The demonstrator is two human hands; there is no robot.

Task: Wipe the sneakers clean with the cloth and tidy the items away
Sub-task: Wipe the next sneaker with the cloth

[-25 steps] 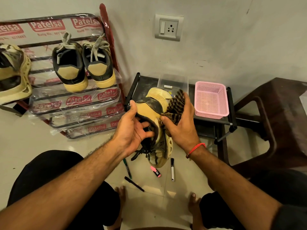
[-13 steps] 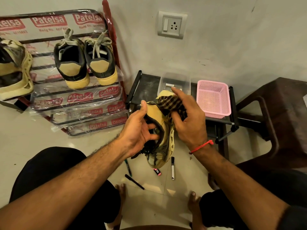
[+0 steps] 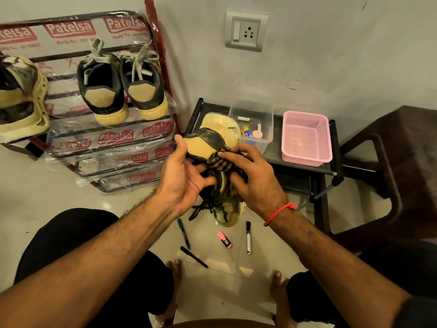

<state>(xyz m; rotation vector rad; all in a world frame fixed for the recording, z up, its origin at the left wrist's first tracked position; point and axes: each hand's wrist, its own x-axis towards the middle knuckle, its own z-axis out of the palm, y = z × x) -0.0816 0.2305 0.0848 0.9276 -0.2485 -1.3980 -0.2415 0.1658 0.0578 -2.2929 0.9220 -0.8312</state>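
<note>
I hold a tan and black sneaker (image 3: 203,144) heel-up in mid air above the floor. My left hand (image 3: 183,176) grips its left side, thumb on the tan heel patch and fingers curled under the collar. My right hand (image 3: 253,178) presses a dark checked cloth (image 3: 218,162) onto the sneaker's collar, fingers curled over the fabric. The shoe's toe (image 3: 227,216) and black laces hang down. A pair of matching sneakers (image 3: 123,91) stands heel-out on the shoe rack (image 3: 113,138), and another sneaker (image 3: 21,100) sits at the far left.
On the floor below lie a green pen (image 3: 184,233), a black pen (image 3: 194,256), a pink highlighter (image 3: 224,239) and a white marker (image 3: 248,237). A low black stand (image 3: 305,170) holds a clear box (image 3: 254,124) of small items and a pink basket (image 3: 306,138). A brown chair (image 3: 402,162) stands right.
My right hand slid the cloth from the sneaker's right side up and over to its collar near the heel. The view moved closer and the sneaker tipped a little.
</note>
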